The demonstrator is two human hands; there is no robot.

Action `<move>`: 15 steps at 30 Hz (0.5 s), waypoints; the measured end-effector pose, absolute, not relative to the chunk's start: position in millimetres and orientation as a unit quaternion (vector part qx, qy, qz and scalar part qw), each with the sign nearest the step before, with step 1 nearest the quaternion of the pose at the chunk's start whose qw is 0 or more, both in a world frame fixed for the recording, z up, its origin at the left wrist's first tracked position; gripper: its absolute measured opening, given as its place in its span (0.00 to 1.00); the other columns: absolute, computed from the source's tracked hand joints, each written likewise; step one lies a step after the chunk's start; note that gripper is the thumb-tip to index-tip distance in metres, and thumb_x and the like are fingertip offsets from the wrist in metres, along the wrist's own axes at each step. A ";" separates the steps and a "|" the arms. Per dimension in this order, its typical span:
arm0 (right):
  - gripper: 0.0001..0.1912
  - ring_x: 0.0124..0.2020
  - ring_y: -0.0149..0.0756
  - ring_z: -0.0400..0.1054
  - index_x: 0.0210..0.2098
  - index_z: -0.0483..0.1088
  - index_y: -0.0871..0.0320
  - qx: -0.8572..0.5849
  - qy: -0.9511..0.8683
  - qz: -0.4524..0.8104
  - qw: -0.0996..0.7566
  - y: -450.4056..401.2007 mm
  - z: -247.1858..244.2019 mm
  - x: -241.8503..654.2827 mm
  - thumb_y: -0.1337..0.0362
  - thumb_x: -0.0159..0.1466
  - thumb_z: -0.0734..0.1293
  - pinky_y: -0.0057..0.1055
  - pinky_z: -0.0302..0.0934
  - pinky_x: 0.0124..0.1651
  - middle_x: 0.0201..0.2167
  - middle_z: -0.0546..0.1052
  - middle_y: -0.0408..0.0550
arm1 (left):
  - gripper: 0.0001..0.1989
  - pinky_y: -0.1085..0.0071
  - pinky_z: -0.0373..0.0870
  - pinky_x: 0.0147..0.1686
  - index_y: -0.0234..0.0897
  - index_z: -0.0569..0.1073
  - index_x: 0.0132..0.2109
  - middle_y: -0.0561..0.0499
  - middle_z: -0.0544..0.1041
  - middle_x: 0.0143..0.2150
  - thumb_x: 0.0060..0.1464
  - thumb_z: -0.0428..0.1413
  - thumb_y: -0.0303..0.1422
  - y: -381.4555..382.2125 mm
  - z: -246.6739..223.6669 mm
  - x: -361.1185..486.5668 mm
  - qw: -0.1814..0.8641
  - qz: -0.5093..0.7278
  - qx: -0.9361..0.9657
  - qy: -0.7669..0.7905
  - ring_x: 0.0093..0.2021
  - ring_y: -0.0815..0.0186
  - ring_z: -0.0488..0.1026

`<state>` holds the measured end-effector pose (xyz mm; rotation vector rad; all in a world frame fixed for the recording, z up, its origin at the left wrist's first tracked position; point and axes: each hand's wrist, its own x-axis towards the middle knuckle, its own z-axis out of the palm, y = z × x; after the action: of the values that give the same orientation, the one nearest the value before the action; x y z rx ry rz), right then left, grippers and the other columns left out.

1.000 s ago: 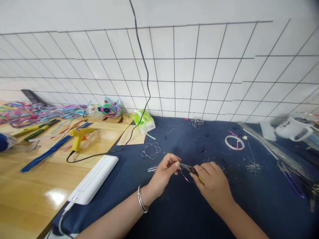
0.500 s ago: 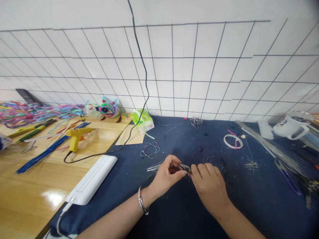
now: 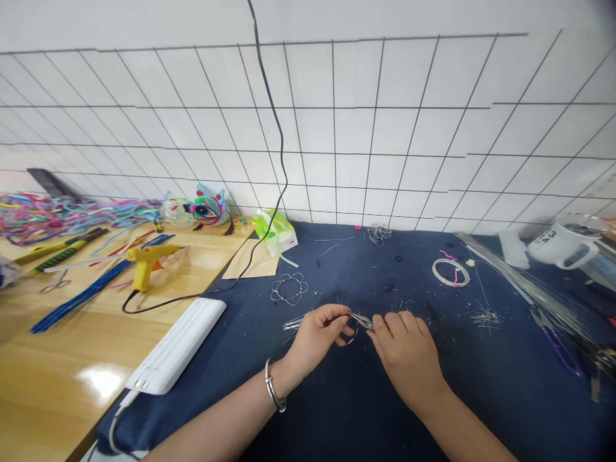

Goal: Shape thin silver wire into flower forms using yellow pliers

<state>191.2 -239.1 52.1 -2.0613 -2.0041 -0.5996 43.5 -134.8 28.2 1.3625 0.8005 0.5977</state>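
One mug — contents unclear — stands beyond the held pliers.

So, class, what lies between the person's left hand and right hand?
In the head view, the pliers' metal nose reaches from the right hand toward the left hand; a thin wire, partly pink, curves below the left fingertips.

Craft wkshp, per glue gun
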 end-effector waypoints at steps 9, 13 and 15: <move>0.11 0.34 0.38 0.58 0.41 0.69 0.59 -0.688 -0.684 -0.203 0.131 -239.1 55.1 191.8 0.64 0.63 0.59 0.35 0.49 0.37 0.28 0.67 0.49 | 0.16 0.74 0.69 0.24 0.30 0.71 0.42 0.43 0.74 0.38 0.52 0.53 0.40 -133.1 25.6 42.4 0.703 0.273 0.567 0.330 0.28 0.67 0.73; 0.10 0.34 0.38 0.58 0.40 0.69 0.59 -0.684 -0.685 -0.202 0.147 -238.8 56.4 191.4 0.64 0.63 0.59 0.35 0.49 0.37 0.27 0.67 0.49 | 0.17 0.75 0.67 0.21 0.31 0.71 0.42 0.44 0.74 0.36 0.53 0.52 0.41 -133.0 28.4 41.5 0.728 0.275 0.540 0.320 0.26 0.69 0.72; 0.10 0.34 0.38 0.58 0.40 0.69 0.59 -0.686 -0.685 -0.193 0.152 -238.6 56.6 191.3 0.64 0.62 0.59 0.35 0.49 0.37 0.27 0.67 0.49 | 0.16 0.76 0.67 0.20 0.30 0.71 0.40 0.45 0.73 0.35 0.53 0.52 0.40 -132.9 29.3 41.2 0.741 0.275 0.525 0.316 0.25 0.70 0.72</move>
<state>191.3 -238.6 56.6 -1.9687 -1.9644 -0.5535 41.2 -132.9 29.3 1.1523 0.6921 0.6029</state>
